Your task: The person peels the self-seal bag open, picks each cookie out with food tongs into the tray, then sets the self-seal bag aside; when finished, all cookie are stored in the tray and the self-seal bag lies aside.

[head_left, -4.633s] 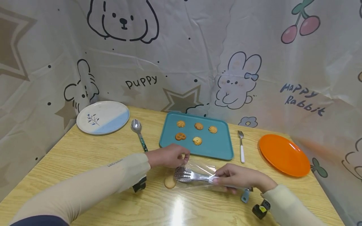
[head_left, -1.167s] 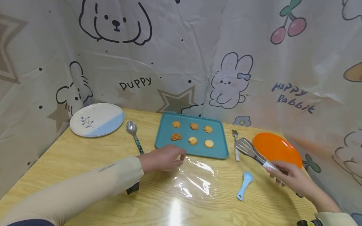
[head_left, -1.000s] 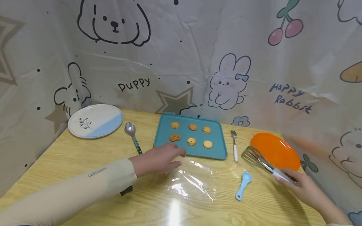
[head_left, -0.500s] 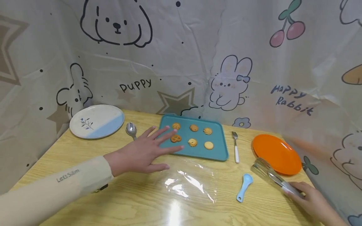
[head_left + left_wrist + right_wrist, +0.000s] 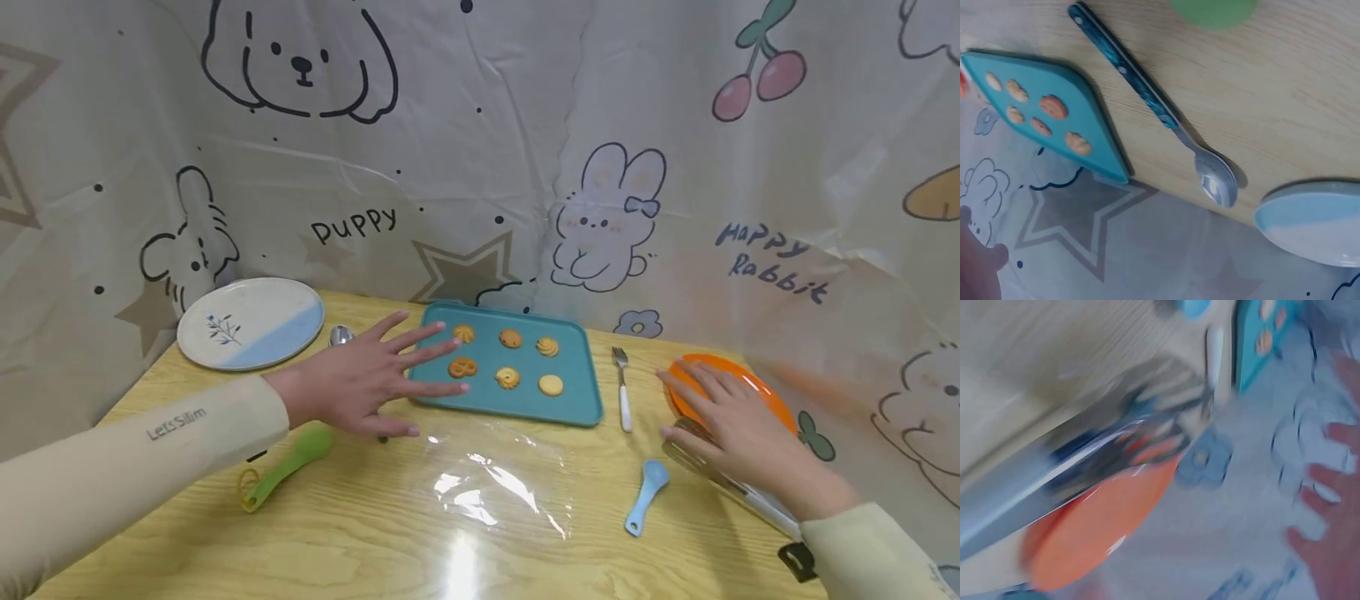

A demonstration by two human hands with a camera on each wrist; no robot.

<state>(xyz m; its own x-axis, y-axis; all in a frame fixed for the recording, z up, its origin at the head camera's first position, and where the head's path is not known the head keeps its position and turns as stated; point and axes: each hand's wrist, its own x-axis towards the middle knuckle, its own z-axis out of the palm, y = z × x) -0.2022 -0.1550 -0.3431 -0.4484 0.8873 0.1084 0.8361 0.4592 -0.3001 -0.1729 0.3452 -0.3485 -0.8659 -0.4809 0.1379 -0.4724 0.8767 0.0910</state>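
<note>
My left hand [image 5: 348, 383], fingers spread, hovers over the left edge of the teal tray [image 5: 579, 367] and hides most of a metal spoon [image 5: 341, 335]; the left wrist view shows that spoon's green patterned handle [image 5: 1125, 69]. Several biscuits, among them a plain round one [image 5: 551, 385], lie on the tray. My right hand [image 5: 750, 442] is spread above metal tongs [image 5: 776, 512] with a pale handle, partly covering the orange plate [image 5: 772, 400]. Its fingers hold nothing. In the blurred right wrist view the tongs [image 5: 1079, 459] lie beside the plate. Clear plastic wrap or bag [image 5: 498, 487] lies flat between the hands.
A white and blue plate [image 5: 251, 321] stands at the back left. A green spoon-like utensil [image 5: 285, 468] with a yellow loop lies below the left forearm. A white-handled fork [image 5: 624, 392] and a light blue spoon [image 5: 647, 496] lie right of the tray. A printed cloth hangs behind.
The round biscuit moved from the plastic onto the tray. The tongs went right and left my right hand's grip. My left hand let go of the plastic, drew left and spread its fingers.
</note>
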